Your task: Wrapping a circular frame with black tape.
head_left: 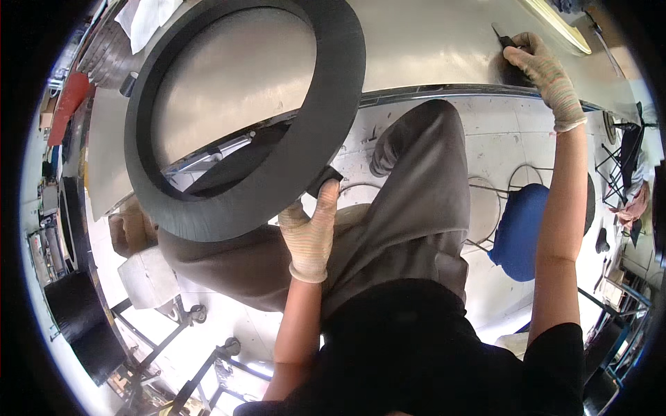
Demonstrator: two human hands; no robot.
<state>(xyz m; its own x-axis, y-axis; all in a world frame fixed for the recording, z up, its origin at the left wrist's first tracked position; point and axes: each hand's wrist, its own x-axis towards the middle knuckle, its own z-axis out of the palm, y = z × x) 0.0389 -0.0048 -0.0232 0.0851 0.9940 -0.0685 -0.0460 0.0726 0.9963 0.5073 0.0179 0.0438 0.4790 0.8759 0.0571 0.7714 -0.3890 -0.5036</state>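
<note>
Large matt black flat ring: looks like rubber or foam, edge faintly ribbed. Brushed grey metal tabletop: smooth, dull sheen. Both speckled knit cloth gloves, left hand and right hand: rough weave. Blue stool seat: smooth.

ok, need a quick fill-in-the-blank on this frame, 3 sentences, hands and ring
1. The left hand grips the large black ring at its ____ edge.
2. The right hand rests on the metal table and holds a small ____ tool.
3. Both hands wear knitted ____.

Missing words: lower; black; gloves
</note>
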